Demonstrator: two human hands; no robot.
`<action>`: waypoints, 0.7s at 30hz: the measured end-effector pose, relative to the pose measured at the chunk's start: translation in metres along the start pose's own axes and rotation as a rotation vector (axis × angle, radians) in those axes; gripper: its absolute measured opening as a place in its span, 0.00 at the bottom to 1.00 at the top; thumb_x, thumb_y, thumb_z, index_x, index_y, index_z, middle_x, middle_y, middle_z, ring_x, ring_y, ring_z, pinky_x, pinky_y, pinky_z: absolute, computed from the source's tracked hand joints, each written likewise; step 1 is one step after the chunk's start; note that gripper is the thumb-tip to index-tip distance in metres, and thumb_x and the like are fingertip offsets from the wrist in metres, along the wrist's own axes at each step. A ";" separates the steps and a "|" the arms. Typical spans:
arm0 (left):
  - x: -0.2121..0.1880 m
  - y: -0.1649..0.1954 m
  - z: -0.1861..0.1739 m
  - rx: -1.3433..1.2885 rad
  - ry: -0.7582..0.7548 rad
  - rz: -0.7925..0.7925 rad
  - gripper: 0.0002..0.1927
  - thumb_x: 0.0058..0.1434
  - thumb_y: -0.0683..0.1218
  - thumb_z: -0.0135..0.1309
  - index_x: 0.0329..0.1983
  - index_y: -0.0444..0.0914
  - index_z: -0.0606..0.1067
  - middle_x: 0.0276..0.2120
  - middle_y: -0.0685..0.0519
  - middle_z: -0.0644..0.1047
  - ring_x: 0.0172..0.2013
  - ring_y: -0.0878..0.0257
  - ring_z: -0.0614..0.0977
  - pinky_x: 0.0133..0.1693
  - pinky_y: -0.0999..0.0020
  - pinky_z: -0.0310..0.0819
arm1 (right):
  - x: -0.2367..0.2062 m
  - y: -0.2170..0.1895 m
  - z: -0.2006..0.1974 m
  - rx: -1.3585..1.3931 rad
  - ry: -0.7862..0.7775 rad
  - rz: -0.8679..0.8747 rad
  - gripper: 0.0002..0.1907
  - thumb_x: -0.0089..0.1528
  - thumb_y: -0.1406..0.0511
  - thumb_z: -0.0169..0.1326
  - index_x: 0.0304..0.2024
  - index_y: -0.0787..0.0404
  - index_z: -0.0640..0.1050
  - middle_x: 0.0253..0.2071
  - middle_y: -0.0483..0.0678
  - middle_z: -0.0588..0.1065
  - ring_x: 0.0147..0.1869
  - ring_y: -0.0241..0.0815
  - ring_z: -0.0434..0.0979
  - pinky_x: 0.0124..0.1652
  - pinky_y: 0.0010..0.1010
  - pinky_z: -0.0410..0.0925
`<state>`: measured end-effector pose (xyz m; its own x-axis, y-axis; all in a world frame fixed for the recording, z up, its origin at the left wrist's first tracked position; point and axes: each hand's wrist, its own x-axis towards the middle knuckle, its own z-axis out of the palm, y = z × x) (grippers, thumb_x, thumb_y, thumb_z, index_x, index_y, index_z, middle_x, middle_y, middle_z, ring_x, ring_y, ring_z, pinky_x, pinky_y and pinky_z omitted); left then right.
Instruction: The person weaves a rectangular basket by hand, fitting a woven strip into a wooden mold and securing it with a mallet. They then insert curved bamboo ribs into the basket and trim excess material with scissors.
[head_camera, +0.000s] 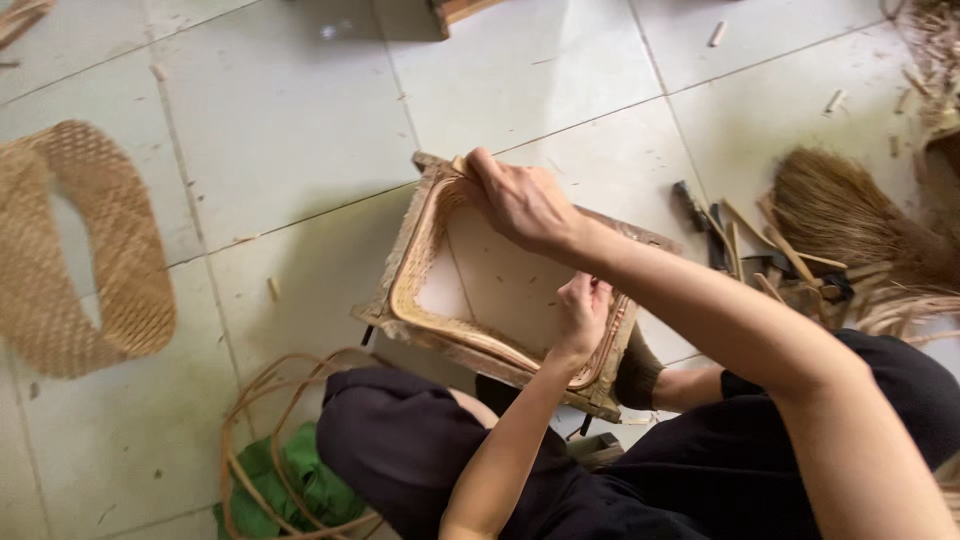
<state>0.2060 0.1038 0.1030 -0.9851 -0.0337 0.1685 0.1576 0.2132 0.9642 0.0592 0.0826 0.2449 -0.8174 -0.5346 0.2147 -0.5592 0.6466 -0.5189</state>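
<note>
A woven cane ring (85, 250) lies on the floor (300, 120) at far left. Loose cane coils (262, 440) sit nearer. In the middle, a wooden frame (400, 290) rests against the knees; the left hand (582, 318) pinches its near rim, the right hand (520, 200) grips the far corner. A broom (850, 215) lies right.

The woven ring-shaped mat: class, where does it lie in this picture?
In the head view the woven ring-shaped mat lies flat on the tiled floor at the far left edge, left of the wooden frame that both hands grip.
</note>
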 end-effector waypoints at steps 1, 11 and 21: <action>0.000 -0.001 0.001 -0.031 0.007 -0.016 0.08 0.69 0.38 0.51 0.50 0.32 0.72 0.30 0.42 0.79 0.29 0.50 0.81 0.32 0.55 0.75 | -0.001 0.005 0.004 0.009 0.018 -0.014 0.16 0.75 0.57 0.38 0.43 0.63 0.66 0.23 0.50 0.71 0.14 0.40 0.62 0.13 0.37 0.58; 0.004 -0.003 0.011 -0.043 0.022 -0.064 0.09 0.69 0.38 0.50 0.51 0.32 0.71 0.35 0.39 0.79 0.34 0.46 0.84 0.35 0.55 0.77 | -0.007 0.020 0.012 0.083 0.073 -0.066 0.15 0.75 0.57 0.38 0.46 0.64 0.66 0.26 0.53 0.74 0.16 0.42 0.67 0.16 0.37 0.62; -0.007 -0.042 0.029 -0.017 0.067 -0.119 0.09 0.71 0.41 0.49 0.52 0.32 0.72 0.37 0.38 0.80 0.35 0.43 0.84 0.35 0.54 0.77 | 0.005 0.046 0.059 -0.035 -0.115 -0.037 0.14 0.71 0.62 0.45 0.50 0.69 0.64 0.16 0.54 0.73 0.15 0.51 0.71 0.15 0.44 0.62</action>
<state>0.2048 0.1234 0.0556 -0.9903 -0.1227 0.0652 0.0414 0.1872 0.9815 0.0380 0.0775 0.1730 -0.7761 -0.6159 0.1355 -0.5946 0.6431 -0.4826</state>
